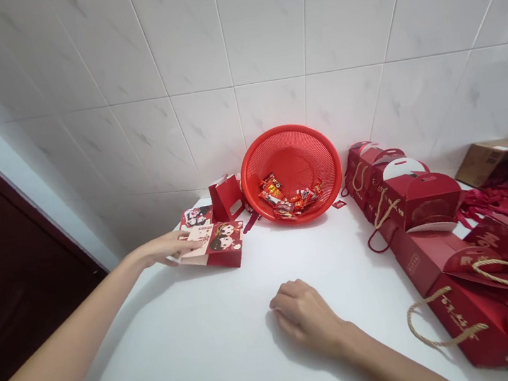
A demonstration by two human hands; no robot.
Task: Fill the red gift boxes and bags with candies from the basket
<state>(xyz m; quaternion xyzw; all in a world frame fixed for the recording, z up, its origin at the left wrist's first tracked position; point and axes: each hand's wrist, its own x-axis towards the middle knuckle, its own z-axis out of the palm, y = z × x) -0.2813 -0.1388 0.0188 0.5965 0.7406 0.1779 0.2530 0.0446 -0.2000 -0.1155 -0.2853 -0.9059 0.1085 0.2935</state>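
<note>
My left hand [169,247] grips the left side of a flat red and cream box [226,239] printed with cartoon figures, at the left of the white table. Behind that box is another printed piece [198,216]. My right hand [303,313] rests on the tabletop near the middle, its fingers curled in; whether anything is inside them is hidden. A red plastic basket [288,147] leans tilted against the wall, with wrapped sweets [284,202] in its lower part. A small red box [227,199] stands just left of the basket.
Red gift boxes with rope handles [431,196] line the right side of the white table [209,337]. Red ribbons [505,207] and a cardboard box [502,163] lie at the far right. A tiled wall rises behind.
</note>
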